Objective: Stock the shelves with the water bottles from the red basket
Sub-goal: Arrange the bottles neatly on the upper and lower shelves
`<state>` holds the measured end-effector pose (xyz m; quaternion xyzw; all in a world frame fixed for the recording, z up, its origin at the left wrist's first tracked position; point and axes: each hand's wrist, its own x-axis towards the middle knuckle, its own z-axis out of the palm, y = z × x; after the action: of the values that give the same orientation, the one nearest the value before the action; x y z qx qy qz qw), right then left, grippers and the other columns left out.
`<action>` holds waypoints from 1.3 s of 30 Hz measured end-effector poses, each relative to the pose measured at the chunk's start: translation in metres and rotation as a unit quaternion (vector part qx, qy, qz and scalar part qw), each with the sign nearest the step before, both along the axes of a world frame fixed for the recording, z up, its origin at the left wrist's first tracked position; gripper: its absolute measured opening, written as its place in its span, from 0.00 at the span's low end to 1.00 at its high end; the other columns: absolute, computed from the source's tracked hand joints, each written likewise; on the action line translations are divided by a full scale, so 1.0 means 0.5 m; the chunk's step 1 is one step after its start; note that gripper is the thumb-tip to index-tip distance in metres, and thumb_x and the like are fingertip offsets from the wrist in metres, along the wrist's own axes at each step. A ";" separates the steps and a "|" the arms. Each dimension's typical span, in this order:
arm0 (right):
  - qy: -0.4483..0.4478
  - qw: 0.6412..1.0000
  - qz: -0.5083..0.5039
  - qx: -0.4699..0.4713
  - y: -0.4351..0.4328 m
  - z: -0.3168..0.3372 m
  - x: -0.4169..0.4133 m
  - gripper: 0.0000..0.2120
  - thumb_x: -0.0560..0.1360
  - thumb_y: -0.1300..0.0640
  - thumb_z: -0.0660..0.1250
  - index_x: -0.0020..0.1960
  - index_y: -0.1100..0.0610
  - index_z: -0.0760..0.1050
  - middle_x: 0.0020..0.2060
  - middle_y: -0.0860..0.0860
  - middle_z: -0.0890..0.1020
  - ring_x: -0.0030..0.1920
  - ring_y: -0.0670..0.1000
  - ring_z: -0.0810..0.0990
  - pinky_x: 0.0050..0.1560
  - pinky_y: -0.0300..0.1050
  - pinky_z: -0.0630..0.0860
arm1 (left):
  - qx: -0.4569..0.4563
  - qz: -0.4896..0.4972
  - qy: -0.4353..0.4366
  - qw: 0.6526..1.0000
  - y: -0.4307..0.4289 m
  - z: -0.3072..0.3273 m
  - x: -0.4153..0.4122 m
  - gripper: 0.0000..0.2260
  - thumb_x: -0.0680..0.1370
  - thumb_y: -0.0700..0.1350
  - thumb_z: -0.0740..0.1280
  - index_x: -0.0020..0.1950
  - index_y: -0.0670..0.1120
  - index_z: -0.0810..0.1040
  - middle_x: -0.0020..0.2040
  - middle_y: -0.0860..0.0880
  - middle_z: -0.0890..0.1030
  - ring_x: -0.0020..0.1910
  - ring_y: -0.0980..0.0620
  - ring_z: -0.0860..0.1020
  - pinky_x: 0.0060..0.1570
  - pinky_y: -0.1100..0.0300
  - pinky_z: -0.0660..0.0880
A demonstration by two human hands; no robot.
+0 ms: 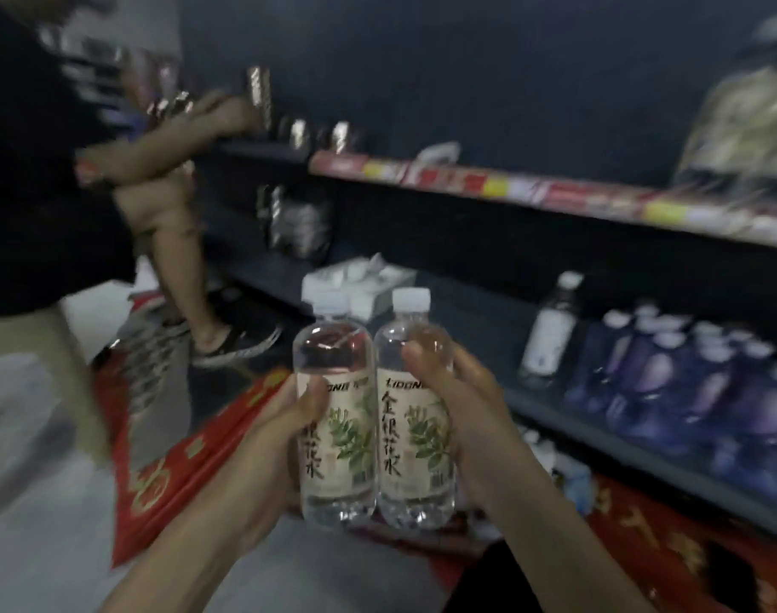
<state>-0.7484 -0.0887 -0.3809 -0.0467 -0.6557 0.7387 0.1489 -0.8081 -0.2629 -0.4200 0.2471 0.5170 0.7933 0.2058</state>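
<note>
While both hands were loaded, the left hand [285, 422] curled round the label of one water bottle [338, 444] and the right hand [470, 400] wrapped the second water bottle [415, 440], thumb across its front. The two stood upright, side by side and touching, held in the air near the lower shelf [488, 311].

To place them well, I judged it best to carry them to the right onto the bare stretch of that shelf, between the white box [369, 276] and the lone bottle [550, 334]. They should be set down one at a time, bases flat and labels facing out. Parting the pair first would stop one from knocking the other over, and a low approach would clear the upper shelf [554, 192] with its red price strip.

Both held bottles were capped in white and filled with clear liquid almost to the neck. On the right of the lower shelf lay a purple wrapped pack [687, 391] holding rows of white-capped bottles. The white box had something pale poking from its top, too blurred to name. The red basket could not be picked out from the red printed sheets [192, 462] on the floor. At far left, another person's arm [156, 157] reached toward cans on the shelving.
</note>
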 end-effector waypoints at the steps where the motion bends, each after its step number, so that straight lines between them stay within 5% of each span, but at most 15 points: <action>1: 0.017 0.999 -0.024 0.017 0.032 0.039 0.017 0.22 0.65 0.44 0.77 0.56 0.49 0.81 0.50 0.55 0.87 0.52 0.58 0.86 0.59 0.66 0.78 | 0.009 -0.018 0.018 1.000 0.043 0.040 0.000 0.33 0.66 0.63 0.73 0.68 0.50 0.74 0.62 0.42 0.80 0.61 0.40 0.79 0.59 0.37 0.73; 5: 0.086 0.982 -0.157 0.061 0.168 0.172 0.074 0.21 0.64 0.40 0.75 0.53 0.49 0.83 0.50 0.53 0.87 0.53 0.57 0.85 0.61 0.64 0.77 | 0.047 -0.073 0.053 0.995 0.231 0.192 0.012 0.20 0.75 0.54 0.64 0.65 0.49 0.74 0.58 0.42 0.83 0.56 0.42 0.82 0.50 0.44 0.81; 9: 0.135 0.957 -0.249 0.064 0.298 0.276 0.136 0.26 0.61 0.37 0.78 0.54 0.49 0.82 0.53 0.53 0.86 0.54 0.57 0.85 0.62 0.62 0.77 | 0.080 -0.090 0.081 0.989 0.417 0.300 0.029 0.22 0.73 0.54 0.68 0.63 0.46 0.69 0.60 0.37 0.80 0.58 0.38 0.80 0.57 0.36 0.75; 12: 0.160 0.933 -0.310 0.085 0.391 0.333 0.178 0.29 0.57 0.31 0.77 0.54 0.42 0.82 0.55 0.49 0.85 0.58 0.54 0.83 0.63 0.59 0.76 | 0.075 -0.153 0.125 0.977 0.534 0.369 0.048 0.23 0.74 0.58 0.66 0.65 0.49 0.70 0.59 0.44 0.82 0.57 0.44 0.82 0.56 0.40 0.77; 17: 0.190 0.884 -0.416 0.100 0.509 0.419 0.210 0.51 0.55 0.25 0.73 0.73 0.47 0.69 0.67 0.48 0.78 0.66 0.52 0.77 0.67 0.58 0.72 | 0.085 -0.161 0.193 0.964 0.705 0.475 0.072 0.20 0.75 0.57 0.63 0.61 0.47 0.74 0.53 0.45 0.84 0.52 0.47 0.84 0.47 0.49 0.79; 22: 0.216 0.832 -0.484 0.161 0.608 0.493 0.199 0.27 0.64 0.29 0.70 0.57 0.44 0.76 0.57 0.45 0.80 0.59 0.48 0.78 0.65 0.53 0.73 | 0.106 -0.135 0.236 0.957 0.838 0.543 0.074 0.18 0.76 0.57 0.62 0.62 0.50 0.73 0.52 0.50 0.84 0.48 0.55 0.84 0.41 0.60 0.80; 26: 0.216 0.779 -0.548 0.217 0.670 0.527 0.155 0.46 0.62 0.22 0.66 0.71 0.48 0.71 0.66 0.50 0.75 0.66 0.53 0.75 0.67 0.56 0.72 | 0.115 -0.103 0.254 0.955 0.919 0.577 0.048 0.14 0.81 0.55 0.61 0.63 0.49 0.70 0.54 0.49 0.82 0.49 0.55 0.83 0.45 0.57 0.81; 30: 0.210 0.741 -0.585 0.255 0.717 0.540 0.127 0.41 0.65 0.24 0.64 0.69 0.50 0.73 0.62 0.50 0.77 0.64 0.50 0.75 0.65 0.52 0.72 | 0.116 -0.078 0.261 0.955 0.970 0.580 0.019 0.28 0.71 0.69 0.64 0.65 0.55 0.68 0.65 0.48 0.76 0.62 0.47 0.78 0.60 0.40 0.75; 34: 0.201 0.716 -0.609 0.277 0.759 0.542 0.104 0.38 0.67 0.26 0.63 0.65 0.51 0.76 0.59 0.50 0.75 0.63 0.49 0.72 0.59 0.47 0.70 | 0.127 -0.073 0.243 0.959 1.005 0.571 0.005 0.31 0.71 0.69 0.63 0.70 0.55 0.67 0.66 0.50 0.77 0.61 0.49 0.79 0.59 0.43 0.76; 39: 0.192 0.710 -0.618 0.277 0.799 0.515 0.074 0.41 0.65 0.21 0.58 0.64 0.50 0.76 0.62 0.50 0.77 0.65 0.51 0.74 0.66 0.54 0.72 | 0.120 -0.017 0.267 0.956 1.037 0.554 -0.006 0.31 0.72 0.70 0.59 0.70 0.55 0.68 0.65 0.50 0.76 0.62 0.51 0.77 0.60 0.44 0.75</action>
<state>-0.7116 0.3106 -0.1232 -0.2551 -0.6127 0.2597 0.7014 -0.8109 0.2558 -0.1432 0.4821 0.4496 0.7507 0.0425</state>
